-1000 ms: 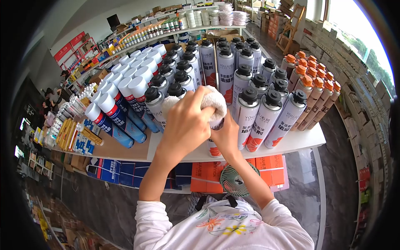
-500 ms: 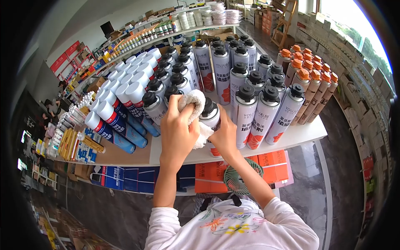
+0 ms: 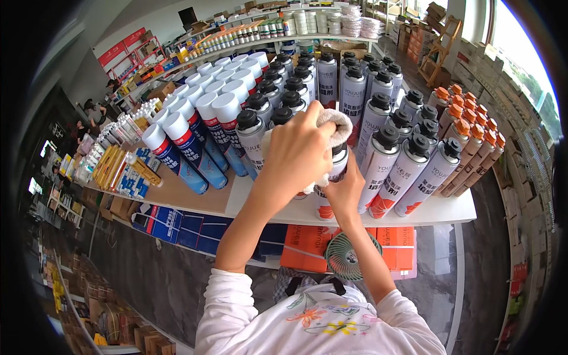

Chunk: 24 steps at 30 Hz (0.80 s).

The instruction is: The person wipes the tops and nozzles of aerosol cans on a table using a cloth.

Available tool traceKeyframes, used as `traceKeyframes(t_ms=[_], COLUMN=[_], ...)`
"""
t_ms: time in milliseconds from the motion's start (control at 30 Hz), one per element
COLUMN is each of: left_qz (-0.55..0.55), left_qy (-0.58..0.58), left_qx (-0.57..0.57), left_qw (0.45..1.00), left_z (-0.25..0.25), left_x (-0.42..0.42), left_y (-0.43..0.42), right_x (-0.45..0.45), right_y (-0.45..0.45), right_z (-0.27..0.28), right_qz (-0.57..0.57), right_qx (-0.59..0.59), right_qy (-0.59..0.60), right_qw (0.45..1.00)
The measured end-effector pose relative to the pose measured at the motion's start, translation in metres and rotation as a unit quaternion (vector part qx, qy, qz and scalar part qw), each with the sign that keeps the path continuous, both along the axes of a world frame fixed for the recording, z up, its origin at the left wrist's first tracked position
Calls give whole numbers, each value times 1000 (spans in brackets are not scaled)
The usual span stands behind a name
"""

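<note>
My left hand [image 3: 297, 155] is closed on a white cloth [image 3: 337, 127], which is bunched at the top of a foam sealant can [image 3: 324, 208]. Low around that can's side wraps my right hand [image 3: 347, 186]. The can stands at the front of the white table, grey with a red pattern near its base; cloth and fingers hide much of its black top. Just right of my right hand stand more grey foam cans [image 3: 378, 163] with black tops. Others [image 3: 251, 139] are close on the left, partly behind my left hand.
White-capped blue cans [image 3: 192, 155] fill the table's left part, with yellow tubes [image 3: 115, 168] beyond. Orange-topped brown cans [image 3: 470, 157] stand at the right end. Below are orange boxes [image 3: 305, 245], blue boxes [image 3: 198, 232] and a green fan [image 3: 349, 255]. People [image 3: 93, 112] are far left.
The view has turned left, so the table appears farther right. My left hand and the cloth have moved over the can's top, covering more of it. My right hand still grips the can.
</note>
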<state>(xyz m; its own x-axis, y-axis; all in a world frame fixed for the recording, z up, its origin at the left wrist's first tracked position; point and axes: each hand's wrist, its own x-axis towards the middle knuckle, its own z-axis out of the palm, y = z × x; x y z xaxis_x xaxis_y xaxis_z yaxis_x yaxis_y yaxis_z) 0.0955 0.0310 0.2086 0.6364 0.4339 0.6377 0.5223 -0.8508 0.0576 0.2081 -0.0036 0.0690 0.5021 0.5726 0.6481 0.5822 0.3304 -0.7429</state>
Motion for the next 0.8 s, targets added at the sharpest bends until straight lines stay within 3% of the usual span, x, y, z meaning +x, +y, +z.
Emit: traceKeyframes(t_ms=[167,300,533,700,800], left_qz=[-33,27,5,-6,-13], left_qy=[-74,-62,19,3,-24], left_qx=[-102,17,151,75,-19], left_qw=[992,998,988,997,999], left_z=[-12,-20,-13,-3,-1], left_x=[-10,-11,1,3,-5], left_y=[9,-26,-18,-8,-6], right_x=[0,-1,1,-2,-3], right_y=[-4,-1,-2,-3,2], right_z=[0,0,-6,-1,-4], right_qz=[-7,-18,-16,2,-24], right_qx=[-10,4,-32,-39,21], right_qy=[1,-21,-12,24,-5], right_qw=[1000,1000,999,999,999])
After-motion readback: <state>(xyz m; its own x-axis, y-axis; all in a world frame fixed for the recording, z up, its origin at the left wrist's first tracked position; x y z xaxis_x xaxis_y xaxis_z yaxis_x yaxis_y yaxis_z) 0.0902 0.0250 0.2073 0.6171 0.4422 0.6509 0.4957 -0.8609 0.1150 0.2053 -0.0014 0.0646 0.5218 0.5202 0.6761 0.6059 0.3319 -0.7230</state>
